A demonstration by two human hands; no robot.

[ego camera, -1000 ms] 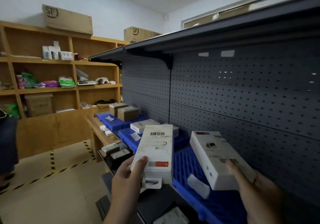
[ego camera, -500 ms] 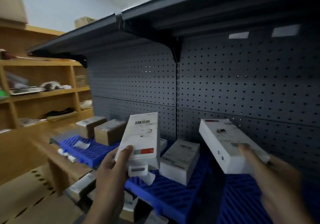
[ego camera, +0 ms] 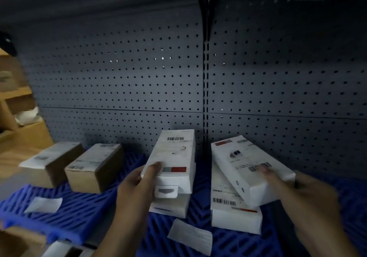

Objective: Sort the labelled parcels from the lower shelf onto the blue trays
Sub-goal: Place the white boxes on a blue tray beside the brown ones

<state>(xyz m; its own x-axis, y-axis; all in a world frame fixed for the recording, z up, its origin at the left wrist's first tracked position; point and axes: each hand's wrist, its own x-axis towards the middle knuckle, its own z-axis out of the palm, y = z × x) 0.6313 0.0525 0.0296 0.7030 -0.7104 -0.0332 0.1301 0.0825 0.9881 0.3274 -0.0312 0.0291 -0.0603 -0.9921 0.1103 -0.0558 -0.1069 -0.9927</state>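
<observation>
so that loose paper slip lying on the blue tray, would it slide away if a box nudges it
Probably. The paper slip looks thin and lies loose on the ribbed blue tray, so it likely weighs little and would skid or flutter. It seems floppy too, and pinching an edge would probably work better than pushing.

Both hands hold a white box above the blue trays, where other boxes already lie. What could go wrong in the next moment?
1. The right hand holds its white box tilted, low over another white box on the blue tray. Setting it down may shove or cover that one.
2. The left hand grips its box only at the lower corner, so it might slip.
3. Loose paper slips on the trays could get buried under a box.
</observation>
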